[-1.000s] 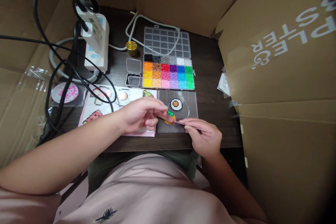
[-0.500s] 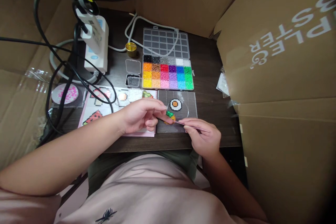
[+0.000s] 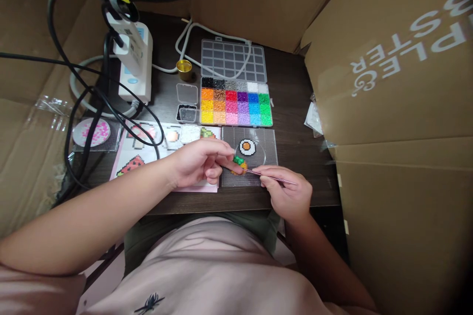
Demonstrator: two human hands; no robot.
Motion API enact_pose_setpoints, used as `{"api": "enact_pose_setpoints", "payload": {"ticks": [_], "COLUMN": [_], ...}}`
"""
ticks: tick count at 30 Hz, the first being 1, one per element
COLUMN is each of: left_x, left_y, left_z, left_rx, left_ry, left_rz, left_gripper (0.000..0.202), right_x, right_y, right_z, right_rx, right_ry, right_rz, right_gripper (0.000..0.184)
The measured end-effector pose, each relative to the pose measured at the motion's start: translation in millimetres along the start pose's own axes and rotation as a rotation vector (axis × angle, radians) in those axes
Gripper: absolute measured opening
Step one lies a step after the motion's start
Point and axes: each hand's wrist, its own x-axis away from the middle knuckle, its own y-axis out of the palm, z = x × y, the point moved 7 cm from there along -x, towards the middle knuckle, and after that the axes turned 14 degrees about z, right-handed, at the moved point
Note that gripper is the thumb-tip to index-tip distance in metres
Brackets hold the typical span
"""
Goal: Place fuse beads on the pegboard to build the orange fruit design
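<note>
My right hand (image 3: 290,192) pinches a pair of thin pink tweezers (image 3: 279,178). Their tip touches or hovers just over the orange beads (image 3: 244,165) on a clear pegboard (image 3: 254,181). Green beads (image 3: 240,159) sit at the top of this orange shape. From the left, my left hand (image 3: 203,160) reaches over the board with its index finger stretched out to the orange beads, other fingers loosely bent. Those fingers cover part of the bead shape. Behind it lies a finished-looking fried egg of beads (image 3: 247,147), white and orange with a black outline. A clear round outline shows around it.
An open sorting box (image 3: 236,103) of coloured beads stands behind the pegboard. Nearby are a small box of black beads (image 3: 186,112), a gold cup (image 3: 184,69), pattern sheets (image 3: 166,157) and a white dish (image 3: 92,132). Cables and a power strip (image 3: 135,74) crowd the left; cardboard walls surround the table.
My right hand and the tweezers have shifted very slightly to the right. My left hand stays in place.
</note>
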Motion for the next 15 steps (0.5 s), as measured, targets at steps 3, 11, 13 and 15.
{"api": "enact_pose_setpoints", "payload": {"ticks": [3,11,13,15], "left_x": [-1,2,4,4], "left_y": [-0.5,-3.5,-4.1,-4.6], "left_z": [0,11,14,16], "left_rx": [0.005,0.049,0.057,0.06], "left_ry": [0.002,0.064,0.078,0.098], "left_rz": [0.013,0.047,0.048,0.049], "left_gripper": [0.021,0.021,0.021,0.021], "right_x": [0,-1,-2,-2], "right_y": [-1,0,0,1], "right_z": [1,-1,-2,-3], "right_rx": [-0.02,-0.013,-0.006,0.0], "right_ry": [0.015,0.012,-0.003,-0.017], "right_rz": [0.006,0.004,0.005,0.002], "right_gripper": [0.015,0.015,0.015,0.015]}}
